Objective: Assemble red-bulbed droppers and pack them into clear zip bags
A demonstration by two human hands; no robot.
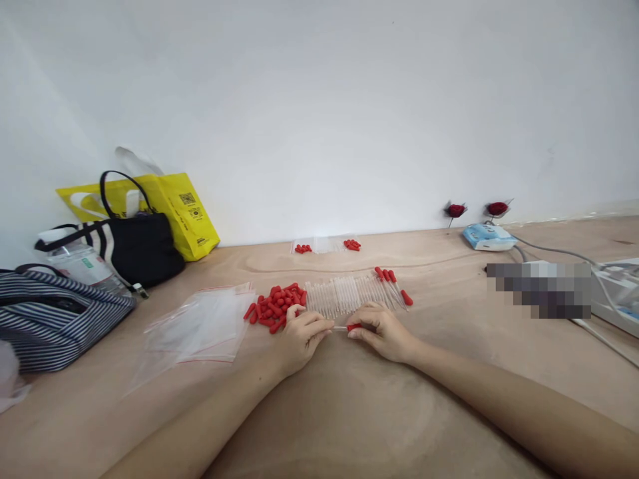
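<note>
My left hand [302, 332] and my right hand [383, 331] meet over the wooden table [349, 412], both pinched on one small dropper [347, 327]. The left fingers hold its clear tube end. The right fingers hold its red rubber cap. Just beyond my hands lies a row of clear dropper tubes [349, 294]. A pile of loose red caps [276, 309] sits left of that row, close to my left hand. A few capped droppers [392, 283] lie at the row's right end.
Clear zip bags [202, 324] lie to the left. Striped and black bags [74, 293] and a yellow bag [184, 209] stand at far left. More small bags with red caps [327, 246] sit by the wall. A blue-white device [489, 236], cables and a white box [616, 293] are at right.
</note>
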